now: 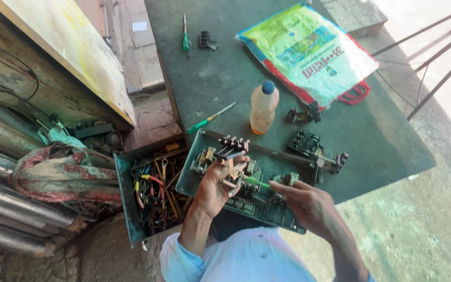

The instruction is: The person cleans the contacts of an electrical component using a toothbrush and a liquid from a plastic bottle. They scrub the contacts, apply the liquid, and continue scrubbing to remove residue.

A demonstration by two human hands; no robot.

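Head view, nearest first: the right hand [309,206] pinches a green-handled screwdriver [257,182], fingers closed round it, tip aimed left at the black switch part [232,151]. The left hand [216,185], wrist bent back and palm up, grips that part above the open green metal box [267,203]. A slip of the tip could jab the left fingers or drop small pieces into the toolbox [152,196]. Farther off stand a plastic bottle [263,108] and a printed bag [309,52].

Harsh daylight from upper right, ground there blown out; desk [225,78] shaded, evenly lit; edges bowed; sharp centre.
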